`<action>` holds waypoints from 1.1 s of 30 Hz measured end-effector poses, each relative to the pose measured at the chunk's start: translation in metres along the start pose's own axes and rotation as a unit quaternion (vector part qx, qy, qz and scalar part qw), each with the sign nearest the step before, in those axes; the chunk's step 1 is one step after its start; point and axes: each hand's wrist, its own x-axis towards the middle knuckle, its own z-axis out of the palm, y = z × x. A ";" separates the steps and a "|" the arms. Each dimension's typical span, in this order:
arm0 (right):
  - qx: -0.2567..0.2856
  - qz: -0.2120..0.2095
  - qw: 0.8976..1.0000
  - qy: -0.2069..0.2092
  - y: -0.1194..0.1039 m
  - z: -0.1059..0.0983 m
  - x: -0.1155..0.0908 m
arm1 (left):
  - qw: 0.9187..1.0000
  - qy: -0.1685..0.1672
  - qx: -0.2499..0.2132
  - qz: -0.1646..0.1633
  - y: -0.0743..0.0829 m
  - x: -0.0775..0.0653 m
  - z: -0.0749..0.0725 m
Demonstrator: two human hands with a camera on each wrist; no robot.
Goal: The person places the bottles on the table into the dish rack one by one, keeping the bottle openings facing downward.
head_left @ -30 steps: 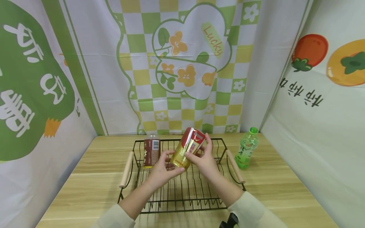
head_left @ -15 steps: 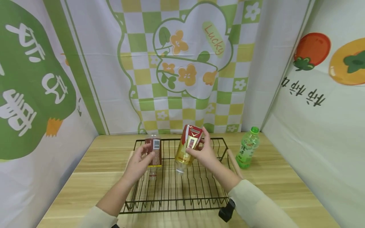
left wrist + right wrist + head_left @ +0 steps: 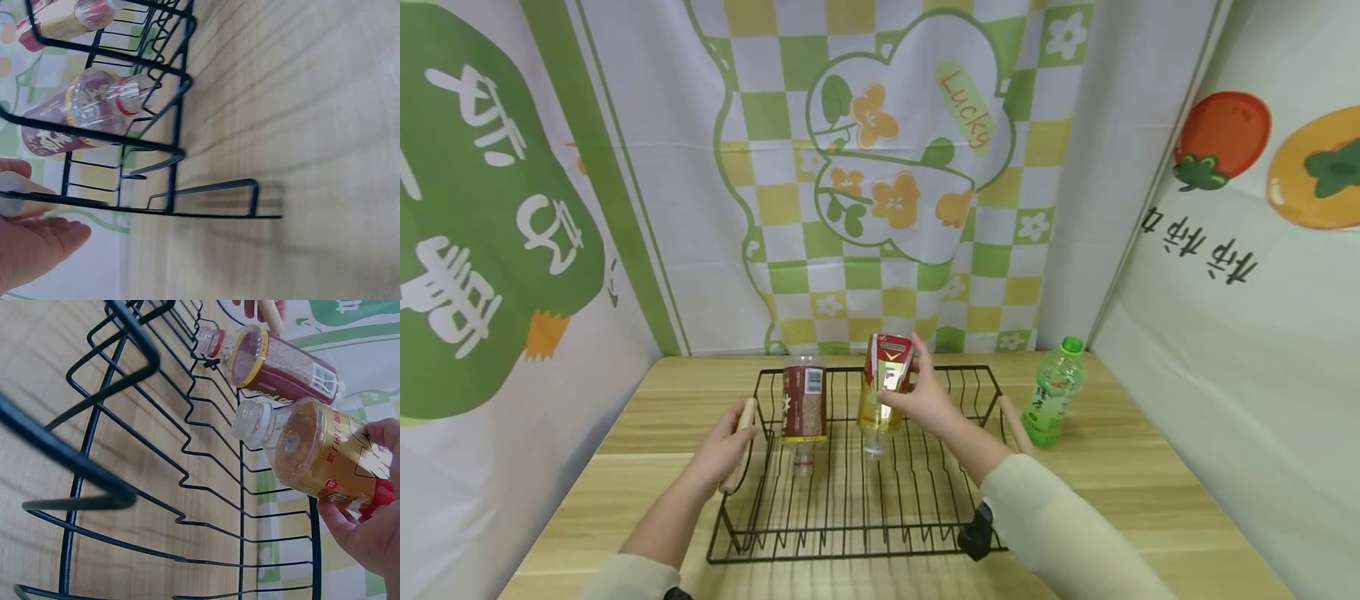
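Observation:
My right hand grips a bottle with a red and gold label, holding it neck down over the black wire rack. In the right wrist view, the open-looking clear neck of this bottle points left, and my thumb and fingers are around its label. My left hand holds the rack's left wooden handle, which lies between thumb and fingers in the left wrist view. A bottle with a dark red label stands neck down in the rack's left part, leaning against the back.
A green bottle stands upright on the wooden table, to the right of the rack. The rack's right wooden handle is close to it. Printed curtains hang behind and along both sides.
My left hand has let go of the red and gold bottle and moved left, past the dark red bottle, to the rack's handle. My right hand has turned its bottle more upright and shifted it left.

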 end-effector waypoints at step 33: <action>-0.039 0.001 0.997 -0.064 0.022 0.013 0.011 | 0.996 -0.005 -0.089 -0.003 -0.012 0.001 0.006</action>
